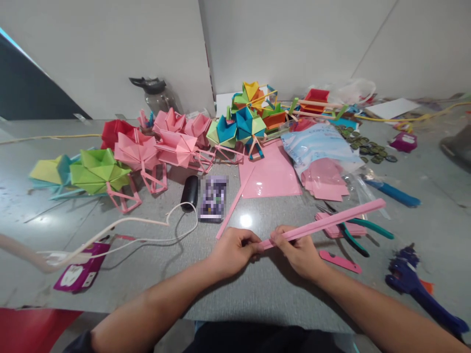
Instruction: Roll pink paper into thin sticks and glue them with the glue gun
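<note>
A person's two bare hands meet low over a grey table (257, 294). The left hand (233, 252) pinches the near end of a long pink rolled paper stick (324, 223), and the right hand (300, 252) grips it just beside, fingers closed around it. The stick slants up and away to the right, above green-handled pliers (362, 230). Behind lie a pink paper sheet (270, 171), a second pink stick (235, 201), and a row of colourful folded paper models (176, 142).

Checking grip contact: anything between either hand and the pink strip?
Nothing visible. The left hand pinches the near end of the pink strip, and the right hand grips it just beside, skin on paper. The rest of the strip sticks out free above the pliers.
</note>
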Motion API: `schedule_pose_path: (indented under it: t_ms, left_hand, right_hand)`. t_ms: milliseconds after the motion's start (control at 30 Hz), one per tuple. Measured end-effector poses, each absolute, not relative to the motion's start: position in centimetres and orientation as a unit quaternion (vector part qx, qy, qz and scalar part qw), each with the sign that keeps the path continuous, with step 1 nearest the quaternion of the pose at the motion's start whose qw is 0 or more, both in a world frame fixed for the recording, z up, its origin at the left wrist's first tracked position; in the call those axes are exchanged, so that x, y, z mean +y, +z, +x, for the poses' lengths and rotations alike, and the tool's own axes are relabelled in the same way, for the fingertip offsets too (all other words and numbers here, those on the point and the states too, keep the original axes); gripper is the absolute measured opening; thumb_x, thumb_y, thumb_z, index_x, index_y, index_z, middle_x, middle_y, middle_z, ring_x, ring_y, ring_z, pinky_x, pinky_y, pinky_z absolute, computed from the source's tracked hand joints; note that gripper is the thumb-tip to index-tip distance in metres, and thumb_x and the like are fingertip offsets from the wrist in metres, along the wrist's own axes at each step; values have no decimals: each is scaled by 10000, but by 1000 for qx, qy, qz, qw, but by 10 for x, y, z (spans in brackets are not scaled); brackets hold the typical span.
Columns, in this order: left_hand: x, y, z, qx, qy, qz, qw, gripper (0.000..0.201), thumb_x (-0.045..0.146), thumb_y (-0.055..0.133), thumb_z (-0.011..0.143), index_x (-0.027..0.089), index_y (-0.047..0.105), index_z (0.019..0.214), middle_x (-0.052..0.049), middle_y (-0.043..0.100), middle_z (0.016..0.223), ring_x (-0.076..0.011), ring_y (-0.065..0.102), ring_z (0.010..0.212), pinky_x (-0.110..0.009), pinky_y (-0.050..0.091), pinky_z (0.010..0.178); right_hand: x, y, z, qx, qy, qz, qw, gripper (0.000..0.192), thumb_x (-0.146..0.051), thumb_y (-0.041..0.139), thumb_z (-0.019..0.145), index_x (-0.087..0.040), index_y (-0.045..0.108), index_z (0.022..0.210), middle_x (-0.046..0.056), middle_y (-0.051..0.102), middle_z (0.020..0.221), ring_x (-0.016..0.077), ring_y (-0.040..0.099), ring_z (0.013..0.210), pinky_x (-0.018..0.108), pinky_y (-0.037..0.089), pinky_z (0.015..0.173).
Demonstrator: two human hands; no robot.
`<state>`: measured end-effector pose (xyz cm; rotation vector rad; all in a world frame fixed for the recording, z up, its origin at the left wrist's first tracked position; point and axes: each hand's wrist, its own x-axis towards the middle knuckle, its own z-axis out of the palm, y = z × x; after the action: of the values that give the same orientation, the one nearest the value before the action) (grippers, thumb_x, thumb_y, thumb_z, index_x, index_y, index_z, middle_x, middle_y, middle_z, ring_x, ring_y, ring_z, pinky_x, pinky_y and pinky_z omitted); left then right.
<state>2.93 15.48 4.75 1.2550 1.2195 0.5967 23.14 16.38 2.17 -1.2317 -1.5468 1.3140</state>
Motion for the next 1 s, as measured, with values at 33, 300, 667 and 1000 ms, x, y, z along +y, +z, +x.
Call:
schedule_pose_path:
  t_ms: [33, 300, 667, 1000]
  left_hand:
    - [154, 46, 30, 520, 261, 537, 611, 197, 306, 703, 843, 158, 751, 723, -23, 686, 621, -163, 618, 620, -289, 463, 635]
    - [155, 42, 31, 526, 286, 545, 586, 222, 363, 768, 809, 154, 762, 736, -45, 731, 701, -161, 614, 654, -286, 441, 637]
    - [156, 40, 29, 518, 289, 555, 583, 223, 374, 751, 815, 156, 768, 775, -49, 748, 730, -168, 625, 677, -289, 455, 655]
    - [156, 43, 26, 532, 271, 555, 580, 227, 369, 732, 838, 159, 738, 750, -27, 700, 674, -165, 601, 654, -292, 442, 649]
  right_hand:
    - [162, 21, 230, -604, 521, -478, 368, 557, -680, 620, 927, -220, 525, 628, -41, 392, 573, 122, 372, 552, 263, 336, 504]
    - [160, 21, 227, -617, 515, -474, 360, 565, -652, 616, 940, -225, 482, 594, -36, 383, 576, 126, 375, 559, 268, 361, 527]
    - [159, 17, 226, -612, 547, -459, 340, 608, -710, 565, 954, -228, 447, 603, -43, 360, 577, 116, 340, 557, 270, 328, 530]
    - [158, 18, 224, -582, 557, -478, 350, 597, -717, 582, 936, -218, 525, 613, -22, 439, 570, 130, 402, 550, 275, 364, 518]
